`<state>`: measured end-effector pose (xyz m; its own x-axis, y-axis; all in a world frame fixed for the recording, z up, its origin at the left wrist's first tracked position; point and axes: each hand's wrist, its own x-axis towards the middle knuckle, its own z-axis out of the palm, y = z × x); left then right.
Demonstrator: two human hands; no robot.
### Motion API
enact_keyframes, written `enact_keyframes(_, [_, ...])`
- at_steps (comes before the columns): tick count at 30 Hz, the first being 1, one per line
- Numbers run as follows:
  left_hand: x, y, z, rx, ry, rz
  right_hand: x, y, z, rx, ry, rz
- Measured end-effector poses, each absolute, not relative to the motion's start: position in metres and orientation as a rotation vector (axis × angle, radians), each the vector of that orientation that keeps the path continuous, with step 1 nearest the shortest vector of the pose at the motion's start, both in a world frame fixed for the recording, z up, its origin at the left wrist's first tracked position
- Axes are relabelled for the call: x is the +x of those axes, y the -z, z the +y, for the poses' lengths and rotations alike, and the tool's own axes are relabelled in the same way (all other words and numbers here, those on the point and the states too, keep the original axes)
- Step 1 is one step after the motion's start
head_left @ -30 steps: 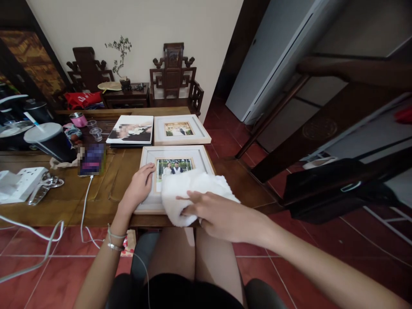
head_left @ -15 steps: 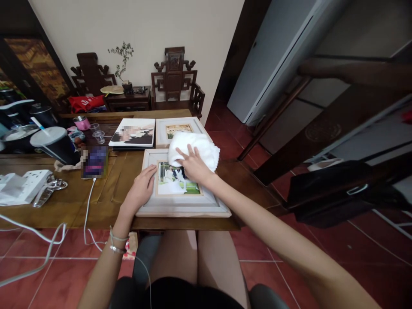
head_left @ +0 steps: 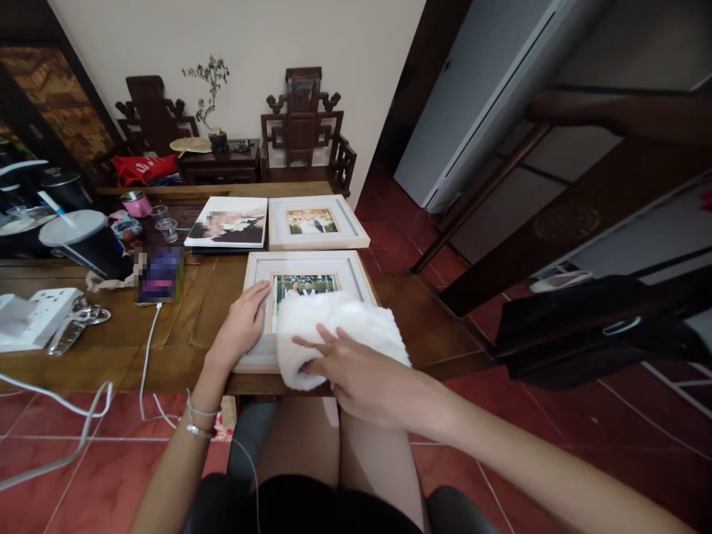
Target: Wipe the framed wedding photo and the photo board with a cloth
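A pale framed photo (head_left: 305, 268) lies flat at the near edge of the wooden table (head_left: 111, 334). My left hand (head_left: 240, 326) rests flat on the frame's left side, fingers stretched out. My right hand (head_left: 356, 374) presses a white fluffy cloth (head_left: 339, 326) onto the frame's near half, fingers spread on top of it. The cloth hides the lower part of the picture.
Behind lie a second framed photo (head_left: 317, 222) and a photo album (head_left: 228, 224). To the left are a phone (head_left: 160, 276) on a white cable, a black lidded cup (head_left: 83, 241), a white power strip (head_left: 33, 315) and keys. Carved chairs stand at the wall.
My right hand has pulled the cloth from the frame's far edge back toward me over the picture. My left hand has stayed on the frame.
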<state>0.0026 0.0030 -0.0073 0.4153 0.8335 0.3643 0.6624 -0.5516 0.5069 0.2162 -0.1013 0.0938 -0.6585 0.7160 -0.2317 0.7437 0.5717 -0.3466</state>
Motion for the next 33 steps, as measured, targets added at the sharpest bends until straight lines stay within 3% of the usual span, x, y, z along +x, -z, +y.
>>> enact_keyframes(7, [0.002,0.006,0.003,2.371,-0.890,1.286,0.207,-0.050,-0.026,1.530,0.041,2.791])
enact_keyframes(11, [0.002,0.001,0.001,2.357,-0.971,1.286,0.195,-0.049,0.011,1.551,-0.057,2.760])
enact_keyframes(18, [0.001,0.003,0.004,2.383,-0.952,1.328,0.195,-0.040,-0.028,1.346,0.219,2.831])
enact_keyframes(25, [0.003,0.002,0.003,2.351,-0.941,1.317,0.219,-0.091,-0.082,1.020,0.806,2.793])
enact_keyframes(28, [0.004,-0.001,0.000,2.293,-0.985,1.312,0.210,-0.095,-0.083,1.163,0.658,2.772])
enact_keyframes(33, [0.004,-0.001,-0.001,2.246,-1.023,1.306,0.183,-0.070,-0.042,1.396,0.084,2.759])
